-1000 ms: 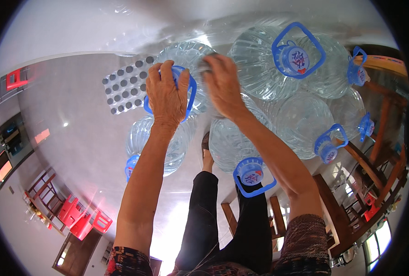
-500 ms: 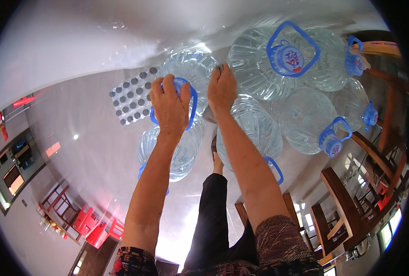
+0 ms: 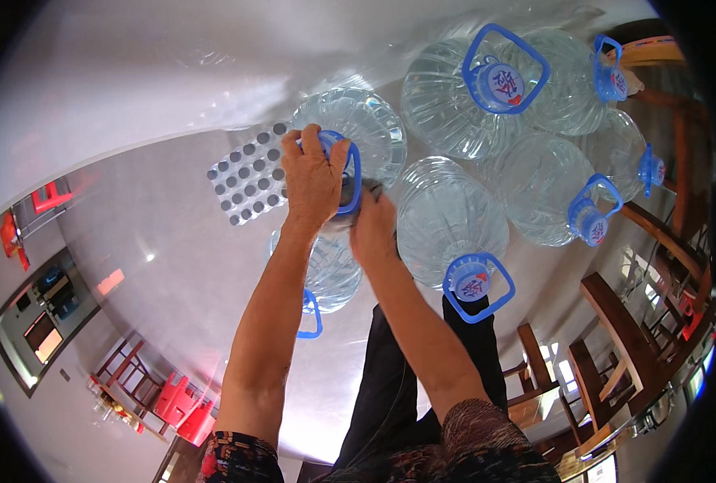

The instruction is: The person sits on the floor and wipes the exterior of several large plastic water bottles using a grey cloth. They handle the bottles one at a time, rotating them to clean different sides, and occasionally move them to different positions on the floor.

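Note:
A big clear water jug point(image 3: 362, 121) with a blue cap and handle stands in front of me. My left hand point(image 3: 314, 177) is closed over its top, fingers curled around the blue cap; the blue ring handle point(image 3: 355, 181) sticks out on the right of that hand. Low at the jug's side, near the handle, my right hand point(image 3: 374, 229) is closed and smeared by motion. A grey, cloth-like piece point(image 3: 344, 216) shows beside its fingers, partly hidden. Just behind my left forearm stands another jug point(image 3: 330, 270), its blue handle point(image 3: 311, 318) toward me.
A jug point(image 3: 450, 217) stands near my right forearm. Several more jugs point(image 3: 458, 97) cluster at the right. A clear sheet with rows of dark round spots point(image 3: 249, 177) lies left of my left hand. Wooden chairs point(image 3: 627, 350) stand at the right, red stools point(image 3: 183, 406) far left.
My right hand has come down and toward me along the jug, with the grey cloth-like piece. My left hand stays on the cap. The whole view has shifted slightly.

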The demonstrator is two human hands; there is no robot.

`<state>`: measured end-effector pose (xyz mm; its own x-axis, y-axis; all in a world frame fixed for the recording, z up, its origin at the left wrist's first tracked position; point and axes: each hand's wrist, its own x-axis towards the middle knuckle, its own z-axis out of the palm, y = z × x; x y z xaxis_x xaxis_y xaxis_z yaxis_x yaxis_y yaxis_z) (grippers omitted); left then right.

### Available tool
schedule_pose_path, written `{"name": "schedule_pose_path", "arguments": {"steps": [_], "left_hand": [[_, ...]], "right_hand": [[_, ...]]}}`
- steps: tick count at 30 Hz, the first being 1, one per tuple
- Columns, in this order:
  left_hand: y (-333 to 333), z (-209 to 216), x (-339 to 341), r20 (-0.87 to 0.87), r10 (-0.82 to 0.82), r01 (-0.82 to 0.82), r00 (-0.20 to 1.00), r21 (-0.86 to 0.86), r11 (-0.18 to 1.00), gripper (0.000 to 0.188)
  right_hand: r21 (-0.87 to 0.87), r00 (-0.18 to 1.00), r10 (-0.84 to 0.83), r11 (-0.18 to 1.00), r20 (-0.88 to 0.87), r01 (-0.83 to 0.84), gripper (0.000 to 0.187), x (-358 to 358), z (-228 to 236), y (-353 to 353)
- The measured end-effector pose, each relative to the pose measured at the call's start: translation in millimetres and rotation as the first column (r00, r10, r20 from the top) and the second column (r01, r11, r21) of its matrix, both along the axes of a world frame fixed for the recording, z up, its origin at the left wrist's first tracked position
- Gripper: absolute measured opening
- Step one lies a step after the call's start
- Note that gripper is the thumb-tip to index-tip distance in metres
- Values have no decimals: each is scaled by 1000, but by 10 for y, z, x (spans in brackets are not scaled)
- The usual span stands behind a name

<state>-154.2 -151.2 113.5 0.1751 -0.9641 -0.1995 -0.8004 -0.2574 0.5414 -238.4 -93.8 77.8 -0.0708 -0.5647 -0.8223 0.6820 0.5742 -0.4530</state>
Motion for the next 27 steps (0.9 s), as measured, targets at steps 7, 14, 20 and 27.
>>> {"name": "schedule_pose_path", "arguments": {"steps": [7, 14, 20, 27], "left_hand": [[31, -128, 28, 116, -45, 57, 992, -96, 994, 47], [3, -19, -12, 70, 13, -11, 997, -20, 1000, 52], [-44, 10, 19, 58, 16, -19, 998, 56, 998, 50], [-70, -51, 25, 106, -76, 78, 991, -10, 997, 53]], "right_hand": [[145, 84, 300, 664, -950, -733, 40, -172, -159, -826], [37, 256, 255, 772, -932, -635, 42, -163, -259, -405], [40, 220, 327, 632, -919, -774, 37, -1169, 471, -240], [418, -667, -127, 689, -734, -592, 32, -2925, 130, -753]]}}
